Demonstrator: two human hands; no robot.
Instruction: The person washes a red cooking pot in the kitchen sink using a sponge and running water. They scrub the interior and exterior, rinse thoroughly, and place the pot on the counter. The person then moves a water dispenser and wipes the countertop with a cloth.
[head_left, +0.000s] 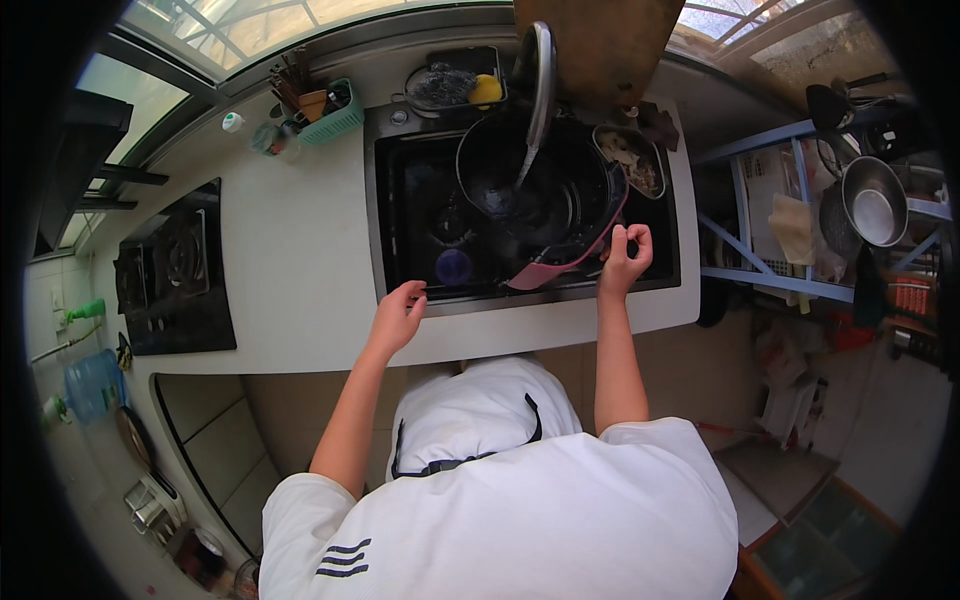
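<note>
My left hand (402, 318) hovers at the front rim of a black sink (409, 187), fingers loosely bent, holding nothing. My right hand (627, 259) is over the sink's right front, fingers curled beside a pink-edged dark item (541, 274); whether it grips anything is unclear. That item lies along the front right of a large dark round pan (469, 161) in the sink. A stream of water falls into the pan from a curved metal faucet (541, 90). To the left of the item, a blue-purple round thing (454, 267) rests on the sink floor.
A metal dish with food scraps (637, 161) sits at the sink's right back corner. Behind the sink are a tray with a mesh scrubber (442, 84) and yellow sponge (486, 89). Leftward stand a green basket (330, 124) and black gas hob (180, 270). A blue rack (795, 283) holds pans at right.
</note>
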